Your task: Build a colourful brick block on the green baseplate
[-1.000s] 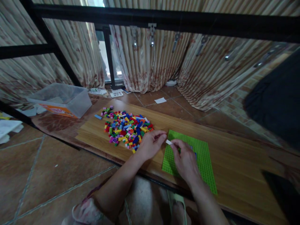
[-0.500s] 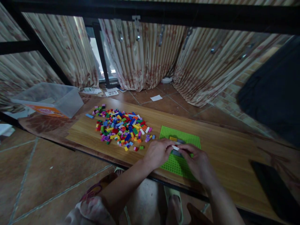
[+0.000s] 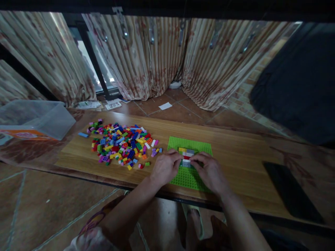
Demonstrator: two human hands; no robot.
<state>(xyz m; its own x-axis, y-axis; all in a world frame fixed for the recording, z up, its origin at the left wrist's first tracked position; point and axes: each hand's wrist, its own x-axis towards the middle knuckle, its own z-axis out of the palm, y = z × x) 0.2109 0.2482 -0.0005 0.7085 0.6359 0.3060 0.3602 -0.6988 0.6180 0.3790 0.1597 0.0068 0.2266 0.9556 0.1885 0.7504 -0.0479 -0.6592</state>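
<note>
A green baseplate (image 3: 199,145) lies on a wooden board (image 3: 235,153), with a few bricks stacked in rows near its middle. Both my hands rest over the plate. My left hand (image 3: 164,167) and my right hand (image 3: 209,172) pinch a small white brick (image 3: 186,161) between their fingertips, pressed against the rows of bricks on the plate (image 3: 186,152). To the left lies a loose pile of coloured bricks (image 3: 121,144).
A clear plastic tub (image 3: 34,118) stands at the far left. A dark phone (image 3: 290,191) lies on the board at the right. Striped curtains (image 3: 146,55) hang behind, and papers (image 3: 165,105) lie on the tiled floor. My feet show under the board edge.
The view has tilted down and shifted. My hands brought the white brick down from above the plate onto the rows of bricks on it.
</note>
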